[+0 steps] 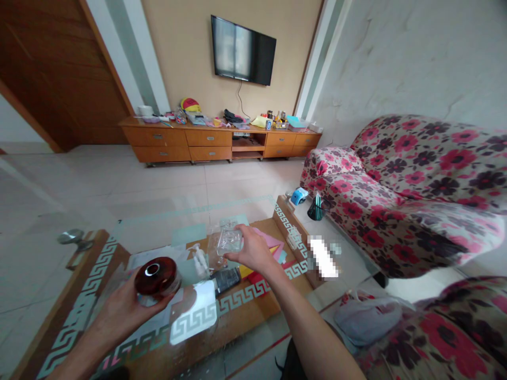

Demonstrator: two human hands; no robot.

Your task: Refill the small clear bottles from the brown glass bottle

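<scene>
My left hand is wrapped round a glossy reddish-brown jar with a pale ring at its top, held above the left part of the glass-topped coffee table. Further right, my right hand grips a small clear container by its right side; whether it is glass or plastic I cannot tell. Between the hands stands a white pump bottle. A dark flat object lies near it. Pink and yellow sheets show just beyond my right wrist.
To the right, a black pen holder and a blue packet stand at the table's end. A flowered sofa is beyond, with a plastic bag nearer me. Across the floor runs a cluttered wooden TV cabinet.
</scene>
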